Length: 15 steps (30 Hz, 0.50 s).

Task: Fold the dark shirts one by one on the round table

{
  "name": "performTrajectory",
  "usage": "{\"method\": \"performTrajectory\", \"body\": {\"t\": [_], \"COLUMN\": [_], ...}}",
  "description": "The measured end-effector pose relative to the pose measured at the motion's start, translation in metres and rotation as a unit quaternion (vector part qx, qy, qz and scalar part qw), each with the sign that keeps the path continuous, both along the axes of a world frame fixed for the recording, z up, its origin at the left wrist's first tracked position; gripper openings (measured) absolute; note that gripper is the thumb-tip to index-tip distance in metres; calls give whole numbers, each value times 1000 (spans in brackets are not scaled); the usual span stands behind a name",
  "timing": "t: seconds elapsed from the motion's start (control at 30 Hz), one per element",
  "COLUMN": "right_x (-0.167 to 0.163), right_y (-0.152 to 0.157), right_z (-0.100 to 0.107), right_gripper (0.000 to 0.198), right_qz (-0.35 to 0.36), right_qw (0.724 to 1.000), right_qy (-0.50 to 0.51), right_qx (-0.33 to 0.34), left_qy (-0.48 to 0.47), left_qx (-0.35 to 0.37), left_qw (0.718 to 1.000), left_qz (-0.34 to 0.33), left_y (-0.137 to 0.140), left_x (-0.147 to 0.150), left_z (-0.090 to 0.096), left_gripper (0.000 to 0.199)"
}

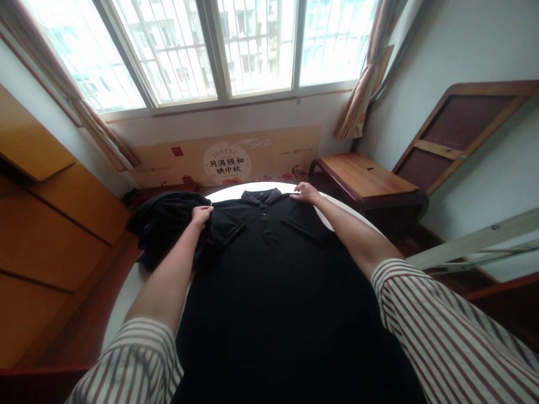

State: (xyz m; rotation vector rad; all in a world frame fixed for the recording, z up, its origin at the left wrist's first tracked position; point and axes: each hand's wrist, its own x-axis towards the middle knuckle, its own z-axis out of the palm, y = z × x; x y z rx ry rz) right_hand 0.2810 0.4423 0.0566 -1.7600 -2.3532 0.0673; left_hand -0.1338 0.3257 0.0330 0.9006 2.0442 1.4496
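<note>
A black polo shirt (273,292) lies spread front side up over a round white table (120,300), its collar at the far edge and its short sleeves folded inward over the chest. My left hand (202,216) pinches the shirt near the shoulder on the left. At the opposite shoulder, my right hand (306,192) has its fingers closed on the cloth. A heap of black clothing (168,221) sits beside my left hand, at the table's left edge.
Wooden cabinets (37,235) stand on the left. A low wooden side table (366,174) is beyond the right edge, with a framed panel (463,134) leaning on the wall. A printed cardboard box (290,157) stands under the window (256,45).
</note>
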Motion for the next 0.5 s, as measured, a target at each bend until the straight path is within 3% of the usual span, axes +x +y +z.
{"method": "performTrajectory", "body": {"t": [0.37, 0.5], "right_x": [-3, -7], "right_y": [6, 9], "right_z": [-2, -6], "right_gripper": [27, 25], "right_qz": [11, 45], "right_qw": [999, 998], "right_qy": [-39, -34], "right_qx": [7, -4], "left_qy": [-6, -3], "left_qx": [3, -3], "left_qw": [1000, 1000], "left_qz": [-10, -8], "left_y": [0, 0], "left_x": [-2, -2], "left_z": [-2, -1], "left_gripper": [16, 17]}}
